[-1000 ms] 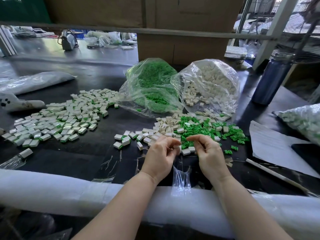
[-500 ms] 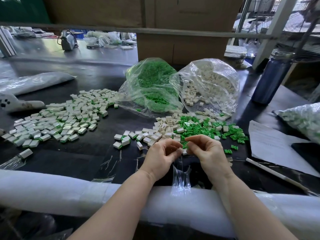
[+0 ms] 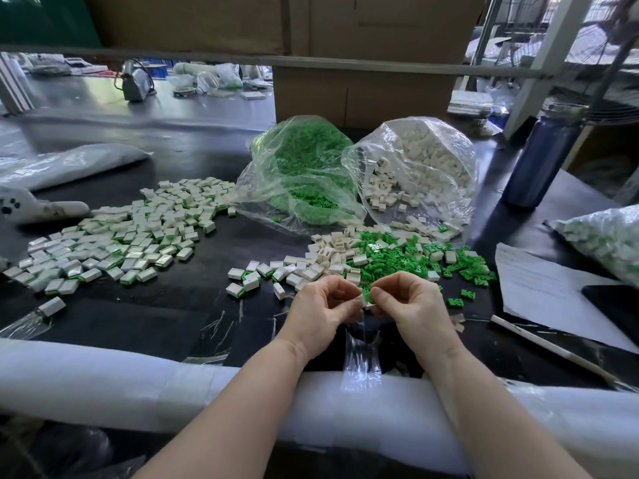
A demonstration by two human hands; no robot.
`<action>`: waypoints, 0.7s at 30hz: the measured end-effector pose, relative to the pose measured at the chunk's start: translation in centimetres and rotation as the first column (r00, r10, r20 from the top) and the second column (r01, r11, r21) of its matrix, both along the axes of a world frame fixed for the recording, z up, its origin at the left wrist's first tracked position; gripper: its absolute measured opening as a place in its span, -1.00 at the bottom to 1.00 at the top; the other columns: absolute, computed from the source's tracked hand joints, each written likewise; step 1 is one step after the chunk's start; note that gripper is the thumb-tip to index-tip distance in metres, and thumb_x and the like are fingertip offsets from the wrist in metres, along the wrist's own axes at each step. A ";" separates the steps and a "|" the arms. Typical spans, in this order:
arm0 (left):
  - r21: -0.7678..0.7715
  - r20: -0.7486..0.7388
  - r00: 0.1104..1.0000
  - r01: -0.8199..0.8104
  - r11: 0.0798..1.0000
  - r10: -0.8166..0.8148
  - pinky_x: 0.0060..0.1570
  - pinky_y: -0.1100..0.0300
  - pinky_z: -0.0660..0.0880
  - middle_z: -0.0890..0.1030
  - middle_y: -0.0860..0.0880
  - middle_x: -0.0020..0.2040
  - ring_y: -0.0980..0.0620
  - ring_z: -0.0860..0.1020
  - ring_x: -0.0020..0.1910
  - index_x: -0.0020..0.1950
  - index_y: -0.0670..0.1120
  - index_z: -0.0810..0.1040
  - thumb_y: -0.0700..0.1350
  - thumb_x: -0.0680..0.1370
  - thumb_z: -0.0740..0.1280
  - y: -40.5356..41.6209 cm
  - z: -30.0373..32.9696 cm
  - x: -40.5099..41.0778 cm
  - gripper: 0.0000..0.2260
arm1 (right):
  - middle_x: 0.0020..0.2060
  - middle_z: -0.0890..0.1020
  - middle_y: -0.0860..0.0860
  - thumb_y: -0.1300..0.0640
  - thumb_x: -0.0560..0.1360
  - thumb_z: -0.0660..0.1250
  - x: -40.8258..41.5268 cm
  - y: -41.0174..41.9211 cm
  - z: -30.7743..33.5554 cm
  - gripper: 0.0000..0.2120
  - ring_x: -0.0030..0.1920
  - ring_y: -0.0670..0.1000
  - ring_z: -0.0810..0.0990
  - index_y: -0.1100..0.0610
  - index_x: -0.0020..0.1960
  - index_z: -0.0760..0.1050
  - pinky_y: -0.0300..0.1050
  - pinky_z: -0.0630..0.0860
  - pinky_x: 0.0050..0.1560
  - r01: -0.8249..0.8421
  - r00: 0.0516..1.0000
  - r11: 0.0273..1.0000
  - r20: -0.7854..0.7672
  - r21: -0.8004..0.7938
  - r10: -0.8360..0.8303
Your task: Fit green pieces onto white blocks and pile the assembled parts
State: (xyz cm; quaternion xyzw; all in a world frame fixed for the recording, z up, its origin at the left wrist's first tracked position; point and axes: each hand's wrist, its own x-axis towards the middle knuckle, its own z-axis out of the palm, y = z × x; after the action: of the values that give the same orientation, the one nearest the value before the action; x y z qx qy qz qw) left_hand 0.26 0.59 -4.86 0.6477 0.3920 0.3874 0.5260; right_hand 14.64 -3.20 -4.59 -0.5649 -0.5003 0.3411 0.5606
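My left hand [image 3: 320, 311] pinches a white block [image 3: 362, 299]; my right hand [image 3: 413, 307] pinches a green piece [image 3: 367, 294] against it, above the table's [image 3: 166, 312] near edge. Loose parts [image 3: 397, 259] at 12 o'clock; assembled pile [image 3: 114, 240] at 10 o'clock; bare tabletop between.

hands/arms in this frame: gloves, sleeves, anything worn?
Nothing worn is visible. The left hand and right hand are bare, with no gloves. No rings show on the fingers in view, and no watch or band shows at either wrist. Both forearms are bare from the wrists down to the bottom frame edge, so no sleeve comes into view. No markings or tape on them.
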 end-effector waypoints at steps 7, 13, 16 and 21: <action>-0.069 0.074 0.997 -0.001 0.998 0.006 -0.24 0.30 0.56 0.62 -0.10 -0.24 0.10 0.63 -0.33 -0.11 -0.19 0.57 -0.34 0.44 0.39 0.0 0.0 -0.1 -0.91 | -0.44 0.60 -0.01 0.31 0.41 0.43 0.0 -0.1 0.1 -0.88 -0.42 -0.08 0.56 0.15 -0.26 0.56 -0.27 0.52 -0.35 0.016 0.997 1.000 0.071 -0.018 -0.015; -0.079 0.083 0.996 0.023 0.997 -0.017 -0.25 0.29 0.57 0.61 -0.09 -0.24 0.11 0.61 -0.35 -0.14 -0.18 0.57 -0.37 0.45 0.37 -0.2 0.1 -0.1 -0.90 | -0.41 0.62 0.04 0.31 0.41 0.43 0.0 -0.1 -0.1 -0.85 -0.39 -0.03 0.57 0.13 -0.28 0.57 -0.16 0.56 -0.31 -0.018 0.997 0.999 0.079 -0.046 0.022; -0.061 0.090 0.996 0.013 0.998 -0.007 -0.25 0.31 0.57 0.61 -0.06 -0.23 0.14 0.61 -0.35 -0.14 -0.19 0.58 -0.38 0.46 0.35 -0.2 0.3 -0.1 -0.89 | -0.43 0.62 -0.01 0.34 0.42 0.40 -0.1 -0.1 0.0 -0.84 -0.39 -0.08 0.58 0.14 -0.28 0.58 -0.23 0.55 -0.34 -0.062 0.998 0.997 0.021 -0.052 0.064; -0.008 0.025 1.000 0.004 1.000 -0.003 -0.19 0.35 0.53 0.61 -0.02 -0.21 0.13 0.58 -0.28 -0.18 -0.10 0.61 -0.35 0.46 0.36 -0.3 0.4 0.0 -0.84 | -0.43 0.61 0.02 0.40 0.40 0.40 -0.1 -0.3 0.2 -0.88 -0.42 -0.08 0.56 0.20 -0.21 0.55 -0.26 0.54 -0.36 -0.075 0.996 0.996 0.037 -0.046 0.077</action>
State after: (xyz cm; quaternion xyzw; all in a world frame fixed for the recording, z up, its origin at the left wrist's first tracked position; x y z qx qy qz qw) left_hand 0.25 0.33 -4.45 0.6415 0.3859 0.3929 0.5341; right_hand 14.55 -3.48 -4.43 -0.5645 -0.5244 0.3623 0.5245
